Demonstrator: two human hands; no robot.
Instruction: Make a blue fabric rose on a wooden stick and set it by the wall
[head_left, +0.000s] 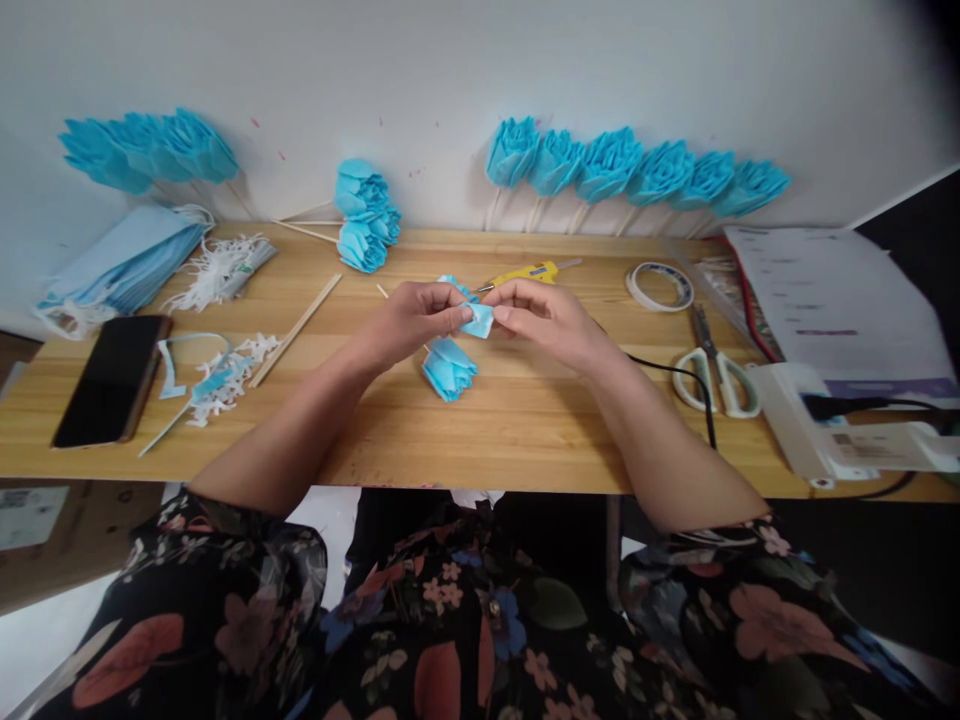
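My left hand (420, 318) and my right hand (541, 318) meet over the middle of the wooden table (525, 420). Both pinch a small light-blue piece of paper (477, 318) between their fingertips. Just below it a blue paper flower (448, 368) lies on a thin wooden stick. A yellow glue gun (525, 273) lies right behind my hands.
Finished blue paper flowers lean on the wall at back right (630, 168), back left (150, 148) and centre (366, 215). A phone (112, 378), blue face masks (124, 262) and cut scraps (221, 375) lie left. Tape roll (660, 286), scissors (712, 372), papers (832, 300) and a cable lie right.
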